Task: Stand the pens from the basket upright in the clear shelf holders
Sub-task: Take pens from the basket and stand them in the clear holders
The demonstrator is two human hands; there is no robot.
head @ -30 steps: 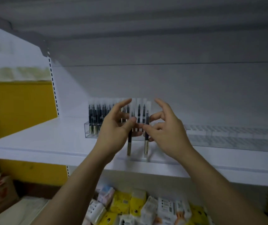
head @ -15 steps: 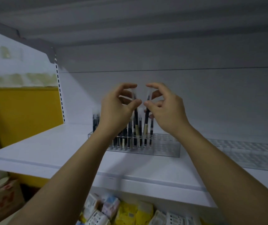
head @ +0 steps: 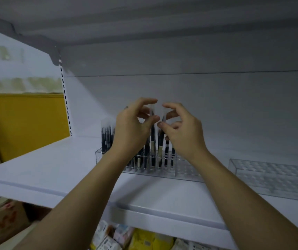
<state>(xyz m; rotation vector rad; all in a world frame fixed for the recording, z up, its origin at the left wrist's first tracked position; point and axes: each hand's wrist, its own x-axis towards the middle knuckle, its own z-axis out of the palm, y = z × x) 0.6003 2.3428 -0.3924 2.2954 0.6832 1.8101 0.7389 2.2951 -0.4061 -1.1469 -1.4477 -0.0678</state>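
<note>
**White shelf, pens going into holder**

White shelf (head: 45, 170) carries a clear holder (head: 184, 170) with pens (head: 106, 139) standing at its left. Left hand (head: 132, 127) pinches one pen (head: 152, 134) upright above it; right hand (head: 182, 130) pinches another (head: 162, 138). Second holder (head: 274, 175) sits far right.

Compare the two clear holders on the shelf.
The left holder has dark pens standing upright in its left part; the right holder shows none. Both hands work above the left holder, the left hand and right hand each pinching a pen; nothing touches the right holder. Both are clear, gridded and sit on the same shelf.
</note>
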